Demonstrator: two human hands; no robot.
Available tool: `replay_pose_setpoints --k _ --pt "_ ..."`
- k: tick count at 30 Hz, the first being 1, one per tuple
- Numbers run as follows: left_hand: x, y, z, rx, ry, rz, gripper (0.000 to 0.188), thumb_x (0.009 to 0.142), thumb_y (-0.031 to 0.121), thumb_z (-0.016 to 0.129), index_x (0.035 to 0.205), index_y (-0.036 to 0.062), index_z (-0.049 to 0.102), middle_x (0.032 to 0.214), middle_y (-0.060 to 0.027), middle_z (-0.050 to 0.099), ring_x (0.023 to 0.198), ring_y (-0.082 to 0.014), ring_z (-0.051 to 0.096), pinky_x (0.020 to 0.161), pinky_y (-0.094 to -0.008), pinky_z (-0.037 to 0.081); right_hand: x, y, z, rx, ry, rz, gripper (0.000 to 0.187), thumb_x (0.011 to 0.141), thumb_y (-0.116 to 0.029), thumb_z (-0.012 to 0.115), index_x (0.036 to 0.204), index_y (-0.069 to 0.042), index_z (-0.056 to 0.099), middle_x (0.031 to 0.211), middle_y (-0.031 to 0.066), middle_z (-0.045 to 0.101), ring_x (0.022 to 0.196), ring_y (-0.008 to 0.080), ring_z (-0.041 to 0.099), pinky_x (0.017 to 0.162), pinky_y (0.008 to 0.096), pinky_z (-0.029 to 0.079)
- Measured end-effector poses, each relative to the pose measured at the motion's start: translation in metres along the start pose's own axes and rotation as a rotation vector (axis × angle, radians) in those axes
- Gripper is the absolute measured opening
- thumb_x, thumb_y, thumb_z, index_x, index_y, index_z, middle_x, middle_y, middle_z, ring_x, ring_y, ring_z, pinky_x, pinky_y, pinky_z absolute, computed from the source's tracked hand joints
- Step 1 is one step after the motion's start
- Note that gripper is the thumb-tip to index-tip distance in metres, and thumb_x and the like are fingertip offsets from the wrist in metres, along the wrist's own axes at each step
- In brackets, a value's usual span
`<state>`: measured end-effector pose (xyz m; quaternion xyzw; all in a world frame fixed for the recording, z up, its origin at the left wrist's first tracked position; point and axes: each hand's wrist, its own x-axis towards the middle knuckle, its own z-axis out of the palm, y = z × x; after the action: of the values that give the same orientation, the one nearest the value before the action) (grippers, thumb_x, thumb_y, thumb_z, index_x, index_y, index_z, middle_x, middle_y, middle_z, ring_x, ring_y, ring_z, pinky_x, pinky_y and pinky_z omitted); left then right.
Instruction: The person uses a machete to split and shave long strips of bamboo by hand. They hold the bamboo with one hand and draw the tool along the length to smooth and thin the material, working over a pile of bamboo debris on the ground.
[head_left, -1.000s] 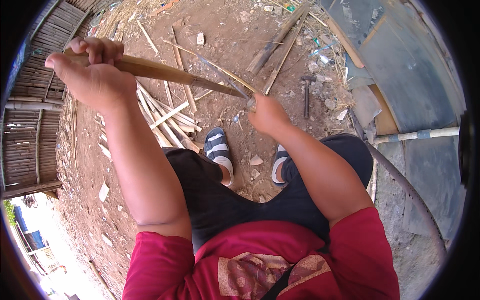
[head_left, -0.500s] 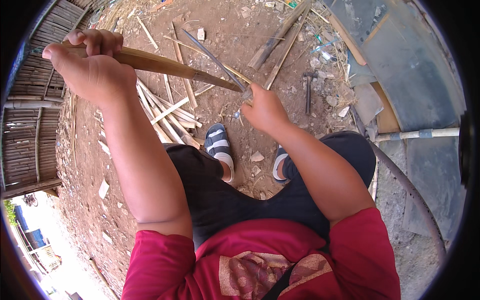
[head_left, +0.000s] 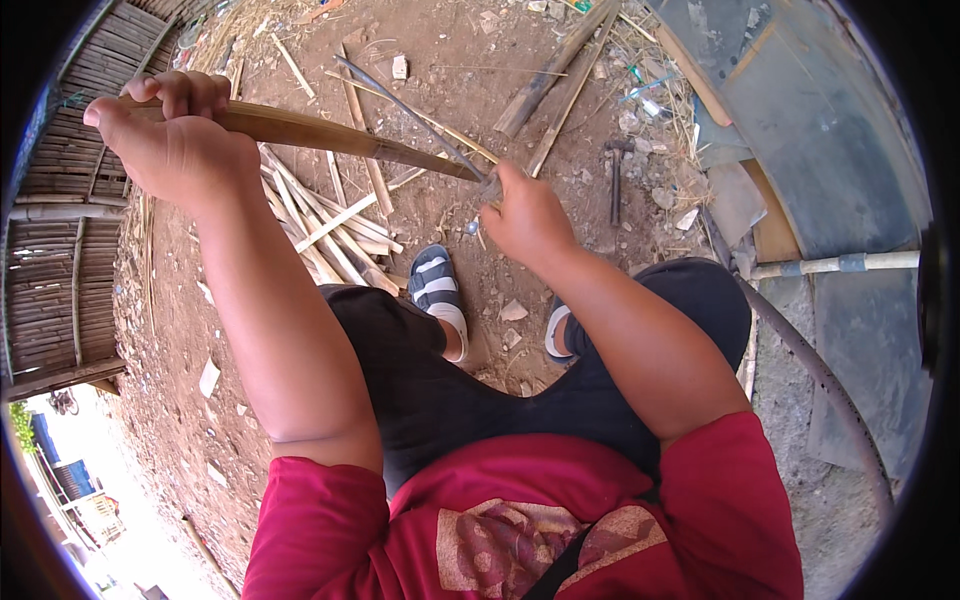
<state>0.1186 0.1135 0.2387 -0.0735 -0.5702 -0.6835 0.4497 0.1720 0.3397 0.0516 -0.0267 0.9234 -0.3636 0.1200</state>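
Observation:
My left hand (head_left: pixel 180 145), raised at the upper left, is wrapped round the thick end of a brown split-bamboo strip (head_left: pixel 320 132). The strip slopes down to the right, and its narrow end reaches my right hand (head_left: pixel 525 212). Closed in that right hand is a long, dark knife (head_left: pixel 405 112), seen nearly edge-on, its tip pointing up and left; the handle is mostly hidden by my fingers. Blade and bamboo cross just left of my right thumb. Whether the edge has entered the bamboo there, I cannot tell.
Pale split-bamboo strips (head_left: pixel 335 235) lie piled beyond my left foot (head_left: pixel 436 290). A hammer (head_left: pixel 615 180) rests on the dirt to the right, below a wooden post (head_left: pixel 555 70). Grey sheets (head_left: pixel 830 130) and a curved black pipe (head_left: pixel 815 370) line the right side; a bamboo wall (head_left: pixel 65 290) stands left.
My left hand has shifted slightly left, drawing the bamboo strip along. The knife's tip has swung a little left and up. My right hand has barely moved.

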Motion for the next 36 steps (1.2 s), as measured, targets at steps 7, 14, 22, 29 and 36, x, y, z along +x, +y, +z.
replay_pose_setpoints --k 7,14,22,29,36 --pt "-0.008 0.008 0.006 -0.015 0.056 -0.06 0.047 0.107 0.054 0.032 0.087 0.0126 0.042 0.064 -0.0015 0.038 0.055 -0.0156 0.032 0.062 -0.0289 0.035 0.019 0.044 0.013 -0.232 -0.143 0.142 0.036 0.086 -0.016 0.069 0.118 -0.001 0.061 0.105 0.0265 0.071 0.103 0.0431 0.068 0.089 0.0517 0.054" --pt "-0.006 0.0 0.002 -0.002 -0.023 0.019 0.046 0.106 0.054 0.032 0.088 0.0128 0.043 0.065 -0.0017 0.039 0.055 -0.0157 0.032 0.062 -0.0302 0.037 0.001 0.0 0.006 -0.044 -0.019 -0.038 0.037 0.084 -0.016 0.069 0.116 0.001 0.062 0.102 0.0268 0.07 0.098 0.0454 0.068 0.086 0.0505 0.055" --pt "-0.004 0.004 0.001 -0.03 -0.007 -0.048 0.049 0.106 0.056 0.032 0.087 0.0132 0.043 0.065 -0.0018 0.04 0.055 -0.0156 0.033 0.061 -0.0307 0.037 0.017 0.034 0.013 -0.112 -0.096 0.153 0.032 0.085 -0.017 0.069 0.11 0.0 0.062 0.109 0.0263 0.07 0.106 0.043 0.067 0.092 0.0514 0.053" --pt "-0.008 0.001 0.005 0.028 0.027 0.012 0.045 0.107 0.053 0.035 0.087 0.0127 0.042 0.064 -0.0021 0.04 0.055 -0.015 0.034 0.062 -0.0319 0.038 0.006 0.021 0.022 -0.052 -0.05 0.1 0.037 0.085 -0.018 0.069 0.117 0.0 0.062 0.109 0.0278 0.07 0.107 0.043 0.067 0.093 0.0498 0.054" --pt "-0.005 0.003 0.0 0.017 0.086 -0.007 0.04 0.107 0.047 0.037 0.088 0.0112 0.041 0.065 -0.0023 0.039 0.055 -0.0145 0.033 0.061 -0.0307 0.037 0.024 0.053 0.019 -0.221 -0.126 0.128 0.038 0.083 -0.018 0.071 0.116 0.002 0.066 0.111 0.0273 0.07 0.107 0.0427 0.068 0.093 0.0484 0.054"
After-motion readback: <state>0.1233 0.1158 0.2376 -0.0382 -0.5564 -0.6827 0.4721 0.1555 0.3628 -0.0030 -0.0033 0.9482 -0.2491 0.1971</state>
